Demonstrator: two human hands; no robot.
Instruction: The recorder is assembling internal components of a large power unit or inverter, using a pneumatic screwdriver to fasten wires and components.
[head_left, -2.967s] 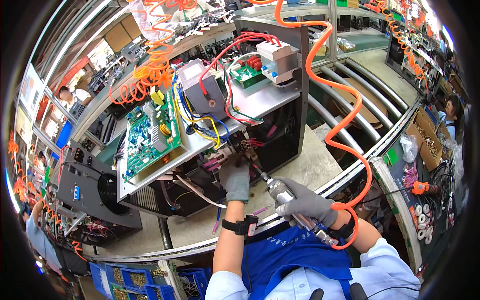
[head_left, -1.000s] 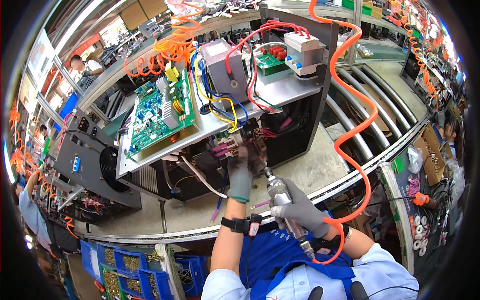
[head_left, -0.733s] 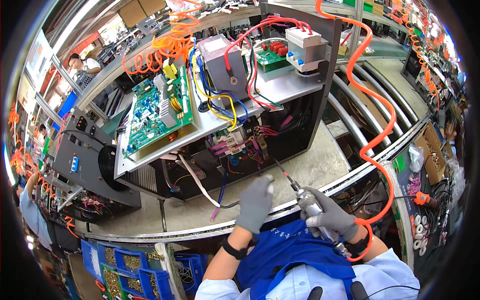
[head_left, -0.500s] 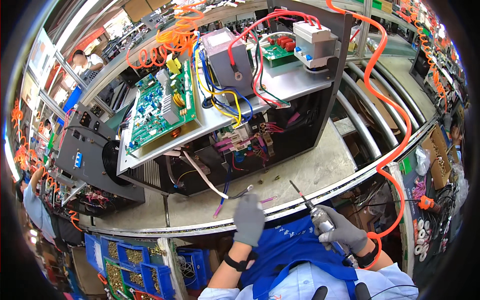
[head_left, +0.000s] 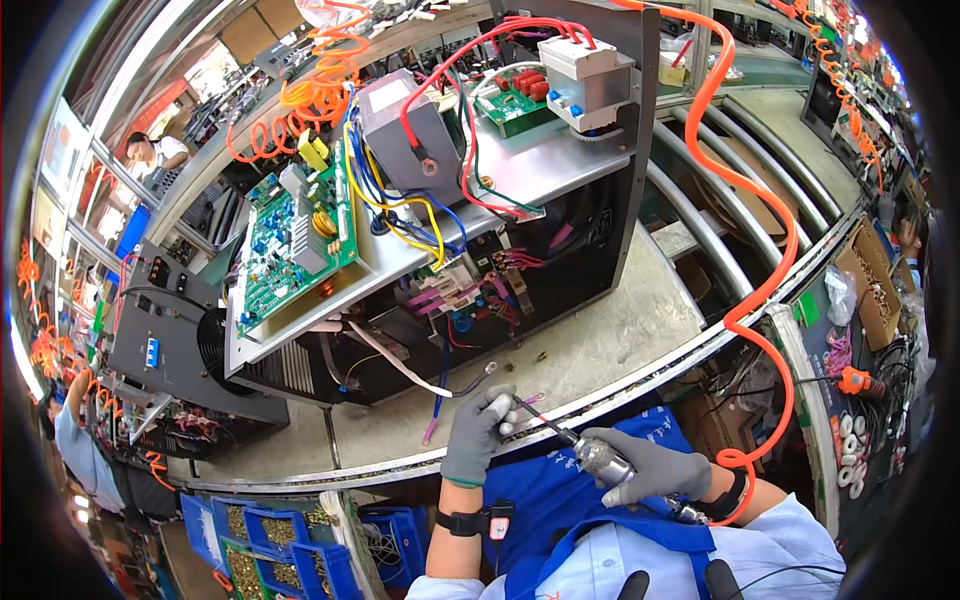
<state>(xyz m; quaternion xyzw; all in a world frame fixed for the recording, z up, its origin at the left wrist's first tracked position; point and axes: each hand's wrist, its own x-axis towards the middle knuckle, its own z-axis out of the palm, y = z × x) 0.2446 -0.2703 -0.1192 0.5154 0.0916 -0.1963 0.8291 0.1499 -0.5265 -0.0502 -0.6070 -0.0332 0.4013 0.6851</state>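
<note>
My right hand [head_left: 660, 468], in a grey glove, grips a silver pneumatic screwdriver [head_left: 604, 461] fed by a coiled orange air hose [head_left: 778, 270]. The tool's bit points up and left toward my left hand [head_left: 474, 435], also gloved in grey. Its fingers are curled closed at the bit's tip, and whatever they pinch is too small to make out. Just beyond them, a thick white cable [head_left: 400, 368] with a dark sleeve and a ring lug hangs out of a large black equipment cabinet [head_left: 575, 265]. Purple-tipped wires [head_left: 432, 430] lie beside it on the bench.
On the cabinet's metal shelf sit a green circuit board [head_left: 290, 260], a grey box-shaped part [head_left: 410, 130] and red cables. Rollers [head_left: 715, 225] run to the right. Blue bins [head_left: 275, 525] of small fasteners stand lower left. Another grey cabinet [head_left: 165, 310] and a co-worker's sleeve [head_left: 80, 455] are at left.
My left hand has turned and its fingers have come to the bit's tip. The screwdriver has swung left and lower with my right hand. The whole view has shifted slightly.
</note>
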